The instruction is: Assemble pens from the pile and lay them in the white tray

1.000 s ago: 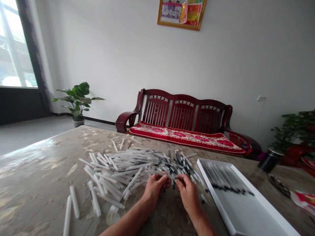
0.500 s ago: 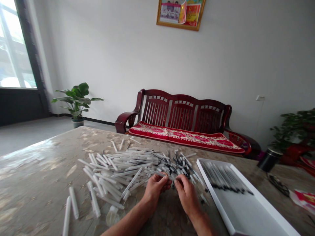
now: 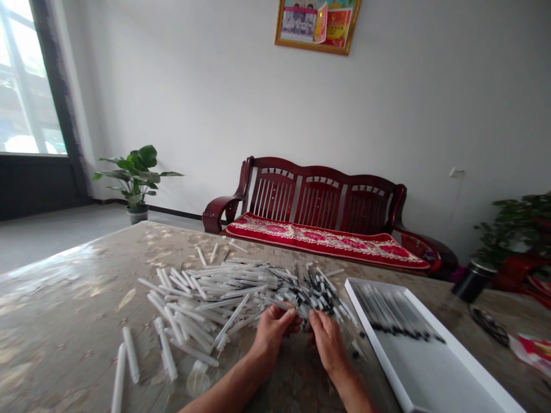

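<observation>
My left hand (image 3: 272,331) and my right hand (image 3: 328,341) meet at the near edge of a big pile of white and black pens (image 3: 241,289) on the marbled table (image 3: 69,298). Both hands have their fingers curled in a pinch around pen parts between them; the exact piece is too small to name. A white tray (image 3: 424,367) to the right of my right hand holds a row of finished black-tipped pens (image 3: 391,312).
Loose white pen barrels (image 3: 129,361) lie at the front left. A black cup (image 3: 472,281) and dark glasses (image 3: 488,325) sit at the far right. Beyond the table stands a red wooden bench (image 3: 321,221), with potted plants (image 3: 135,175) on the floor.
My hands have stayed at the same spot, their fingers shifting slightly on the pen parts. The view has barely moved.
</observation>
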{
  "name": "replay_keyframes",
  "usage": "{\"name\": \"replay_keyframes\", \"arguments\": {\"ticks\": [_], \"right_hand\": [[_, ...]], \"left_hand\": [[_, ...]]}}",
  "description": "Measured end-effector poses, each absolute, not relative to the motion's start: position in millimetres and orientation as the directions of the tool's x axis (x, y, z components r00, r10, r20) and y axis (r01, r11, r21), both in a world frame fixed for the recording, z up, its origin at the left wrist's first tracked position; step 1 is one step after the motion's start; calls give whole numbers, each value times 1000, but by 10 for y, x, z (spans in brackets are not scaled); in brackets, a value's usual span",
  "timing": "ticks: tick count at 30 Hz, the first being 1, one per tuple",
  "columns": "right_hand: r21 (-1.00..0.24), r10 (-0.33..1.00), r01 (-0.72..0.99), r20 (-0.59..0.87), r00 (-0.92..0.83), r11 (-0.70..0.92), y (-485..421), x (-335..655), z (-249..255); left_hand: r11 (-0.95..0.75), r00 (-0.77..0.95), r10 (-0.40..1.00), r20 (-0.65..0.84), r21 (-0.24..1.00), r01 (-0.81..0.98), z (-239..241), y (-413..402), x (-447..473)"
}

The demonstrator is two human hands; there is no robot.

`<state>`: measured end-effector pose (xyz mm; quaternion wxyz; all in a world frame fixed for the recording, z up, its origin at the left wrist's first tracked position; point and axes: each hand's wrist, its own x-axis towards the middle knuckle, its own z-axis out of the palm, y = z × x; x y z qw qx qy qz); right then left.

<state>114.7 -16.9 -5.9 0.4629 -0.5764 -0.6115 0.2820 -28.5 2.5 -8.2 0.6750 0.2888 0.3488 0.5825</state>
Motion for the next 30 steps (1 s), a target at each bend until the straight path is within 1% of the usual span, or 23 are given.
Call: {"name": "replay_keyframes", "arguments": {"ticks": [1,4,6,10,14,15,18,20,23,25,28,30], "right_hand": [[-878,964,440,251,88,188,-169,1146,-59],[-827,929,482,364,68,288,-169,1142,-54],[-819,921,491,382,80,298,-169,1137,-53],[-884,958,420,267,99,203,-172,1126,-59],[-892,955,390,284,87,229,-166,1107,-74],[-912,964,354,251,86,206,-166,1096,-77],[-981,993,187,78,89,60,-181,1059,-67],[-995,994,101,17,109,6,-201,1052,-37],[-1000,989,19,14,149,11,-224,1104,24],[-999,986,9,50,157,49,-226,1169,52],[-993,985,71,108,135,99,-219,1251,58],[-985,985,132,130,116,115,-208,1271,44]], "left_hand": [[156,76,988,-137,796,-585,-83,25,-284],[158,75,987,-141,801,-577,-79,20,-282],[155,71,988,-139,804,-574,-76,12,-281],[154,67,988,-142,796,-585,-86,7,-275],[162,72,986,-149,788,-594,-110,11,-267],[156,73,987,-140,791,-591,-112,10,-264],[96,54,995,-80,807,-582,-92,-5,-257],[67,69,997,-33,818,-571,-50,-18,-266],[122,214,977,-8,841,-527,32,-36,-311],[208,328,944,-45,851,-482,73,-44,-356],[393,507,847,-162,832,-391,87,-58,-418],[478,624,754,-204,822,-310,67,-74,-440]]}}
